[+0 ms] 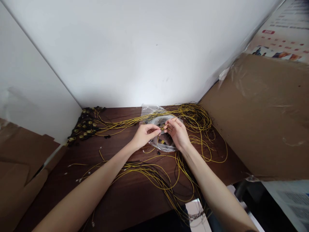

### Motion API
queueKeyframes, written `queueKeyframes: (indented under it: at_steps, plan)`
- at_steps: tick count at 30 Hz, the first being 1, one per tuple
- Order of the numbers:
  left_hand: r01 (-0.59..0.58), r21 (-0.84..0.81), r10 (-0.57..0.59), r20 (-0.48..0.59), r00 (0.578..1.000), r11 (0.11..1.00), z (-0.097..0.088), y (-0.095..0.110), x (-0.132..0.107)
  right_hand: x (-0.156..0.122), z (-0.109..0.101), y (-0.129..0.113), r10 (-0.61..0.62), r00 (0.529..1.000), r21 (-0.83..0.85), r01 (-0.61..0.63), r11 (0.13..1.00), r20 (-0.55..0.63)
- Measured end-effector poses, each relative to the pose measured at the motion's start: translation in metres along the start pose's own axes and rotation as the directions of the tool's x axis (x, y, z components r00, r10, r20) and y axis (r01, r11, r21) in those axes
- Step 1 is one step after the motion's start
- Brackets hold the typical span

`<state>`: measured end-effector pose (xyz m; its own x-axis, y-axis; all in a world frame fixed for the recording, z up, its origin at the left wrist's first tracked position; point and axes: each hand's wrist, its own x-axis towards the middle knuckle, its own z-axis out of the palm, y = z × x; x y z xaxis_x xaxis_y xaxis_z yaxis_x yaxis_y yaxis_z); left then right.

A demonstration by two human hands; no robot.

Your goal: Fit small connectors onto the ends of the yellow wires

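Observation:
Over a clear plastic bag [166, 148] on the table, my left hand [146, 134] and my right hand [177, 132] come close together. Between their fingertips runs a thin yellow wire [158, 139], whose loose end curls down beside the bag. My left thumb and forefinger pinch it; my right fingers are closed on it too, a little to the right. Small dark and yellow parts [163, 141] lie in the bag, too small to make out. Behind my hands stretches a bundle of yellow and black wires [125, 122].
Black connectors [83, 127] cluster at the far left, on the bundle's ends. Coiled wires [195, 116] heap at the back right. More wires [149, 174] cross the front and hang over the table's edge. Cardboard [260, 122] stands on the right, a white wall [145, 58] behind.

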<state>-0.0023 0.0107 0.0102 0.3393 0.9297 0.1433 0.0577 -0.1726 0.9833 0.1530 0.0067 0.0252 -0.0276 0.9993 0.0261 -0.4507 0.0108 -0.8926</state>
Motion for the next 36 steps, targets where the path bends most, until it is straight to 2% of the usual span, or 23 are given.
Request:
queueKeyframes:
  at_steps: [7, 11, 17, 22, 28, 36]
  plan:
    - [0.011, -0.007, -0.011, -0.009, 1.000, 1.000, 0.0005, -0.0001, -0.0004, 0.0001, -0.0010, -0.0018, 0.000, 1.000, 0.033, 0.000, 0.999, 0.002]
    - [0.013, -0.001, -0.013, -0.006, 1.000, 1.000, 0.0006, 0.0010, -0.0008, 0.0008, -0.0020, -0.0016, -0.004, 1.000, -0.001, 0.004, 1.000, 0.025]
    - [-0.018, 0.031, 0.018, -0.005, 1.000, 0.999, -0.0006, 0.0001, -0.0008, 0.0009, -0.0045, 0.0008, 0.029, 0.997, -0.180, -0.015, 0.984, 0.075]
    - [-0.036, 0.021, 0.036, 0.007, 0.999, 0.999, -0.0012, -0.0002, -0.0011, 0.0002, -0.0041, 0.0004, 0.038, 0.991, -0.382, 0.014, 0.924, 0.127]
    - [-0.005, 0.030, 0.005, 0.000, 1.000, 1.000, -0.0001, 0.0014, -0.0010, 0.0005, -0.0067, 0.0009, -0.036, 0.997, -0.449, 0.063, 0.891, 0.068]
    - [0.015, 0.022, -0.015, 0.006, 1.000, 1.000, 0.0002, 0.0043, -0.0015, 0.0013, -0.0061, -0.0027, -0.127, 0.990, -0.321, 0.103, 0.942, -0.054]
